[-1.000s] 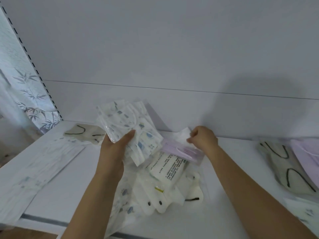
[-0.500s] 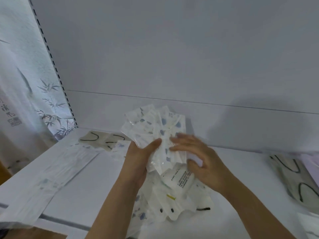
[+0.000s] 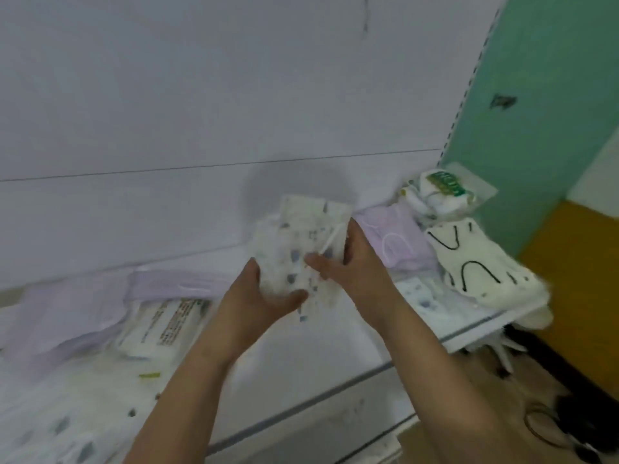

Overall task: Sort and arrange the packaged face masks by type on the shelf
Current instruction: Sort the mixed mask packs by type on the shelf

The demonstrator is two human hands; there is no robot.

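**Both hands on printed mask stack, mid-shelf**

Left hand [image 3: 264, 296] cups the printed packs [image 3: 303, 249] from below and left, thumb across the front; right hand [image 3: 355, 266] grips the same stack from the right, fingers [image 3: 318, 262] pressed on its face; stack held upright above the shelf [image 3: 335, 336], in front of the back panel [image 3: 167, 112]; frame is motion-blurred, pack count can't be told.

Right of the stack: lilac masks [image 3: 398, 242] lying flat; just beyond them cream masks [image 3: 475, 266] with black loops, at the shelf's right end; green-label pack [image 3: 442, 189] behind those, against the upright.

Left side: lilac pile [image 3: 83, 303] on top of a text-label pack [image 3: 167, 323]; more printed packs [image 3: 67, 426] near the front edge, blurred.
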